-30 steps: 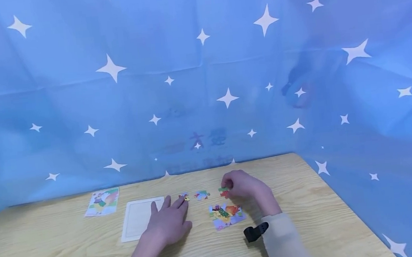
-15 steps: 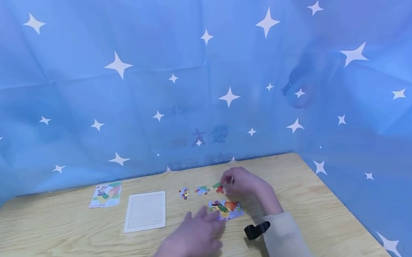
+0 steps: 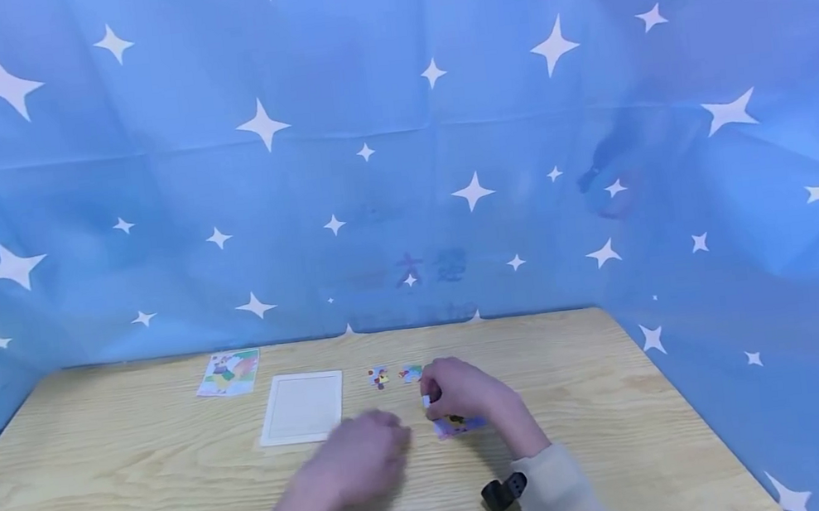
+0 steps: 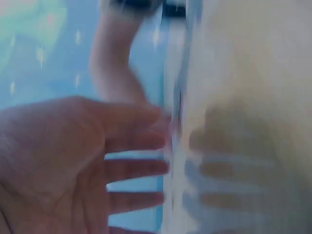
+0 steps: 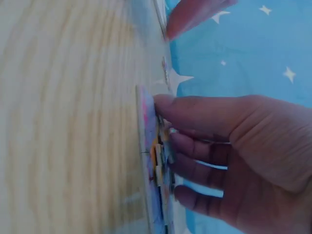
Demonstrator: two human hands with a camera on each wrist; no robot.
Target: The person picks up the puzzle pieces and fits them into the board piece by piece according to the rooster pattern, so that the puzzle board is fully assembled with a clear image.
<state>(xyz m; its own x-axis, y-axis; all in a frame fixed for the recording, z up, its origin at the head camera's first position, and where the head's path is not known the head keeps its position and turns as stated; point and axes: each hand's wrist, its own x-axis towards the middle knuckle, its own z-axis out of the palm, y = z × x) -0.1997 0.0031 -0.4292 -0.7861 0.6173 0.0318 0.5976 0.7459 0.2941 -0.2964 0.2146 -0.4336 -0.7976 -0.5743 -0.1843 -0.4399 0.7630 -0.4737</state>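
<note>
My right hand [image 3: 445,392] is lowered onto the partly joined colourful puzzle [image 3: 461,425] on the wooden table [image 3: 143,500]. In the right wrist view this hand [image 5: 168,146] pinches a puzzle piece [image 5: 158,163] against the joined section [image 5: 145,146], thumb on its edge. My left hand [image 3: 373,451] is blurred and hovers left of the puzzle above the table. Its fingers are straight and spread with nothing in them in the left wrist view [image 4: 146,156].
A white puzzle tray [image 3: 301,407] lies left of the hands, with a picture card [image 3: 229,373] farther left. Two loose pieces [image 3: 377,376] [image 3: 410,373] lie behind the puzzle. Blue star-patterned cloth [image 3: 400,165] walls in the table's back and right side.
My left hand lifted off the table beside the tray and swung right, towards the puzzle. My right hand carried its piece from behind the puzzle down onto the joined section.
</note>
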